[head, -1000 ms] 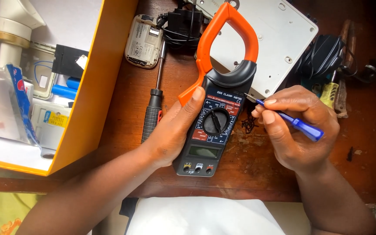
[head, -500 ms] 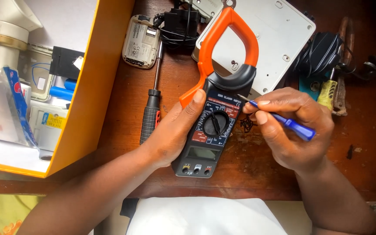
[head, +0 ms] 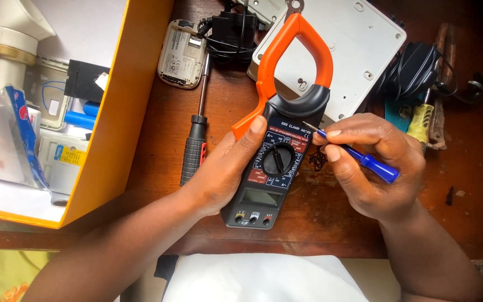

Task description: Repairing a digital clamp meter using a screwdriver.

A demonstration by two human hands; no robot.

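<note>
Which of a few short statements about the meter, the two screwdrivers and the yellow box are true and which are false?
1. The left hand holds the black and orange clamp meter. True.
2. The right hand holds a red-handled hammer. False: it holds a small blue screwdriver, tip near the meter's right edge.
3. A black-handled screwdriver lies on the wooden table, left of the meter. True.
4. The yellow box sits at the right side of the table. False: it is at the left.
5. The meter's orange clamp lies over a white panel. True.
</note>
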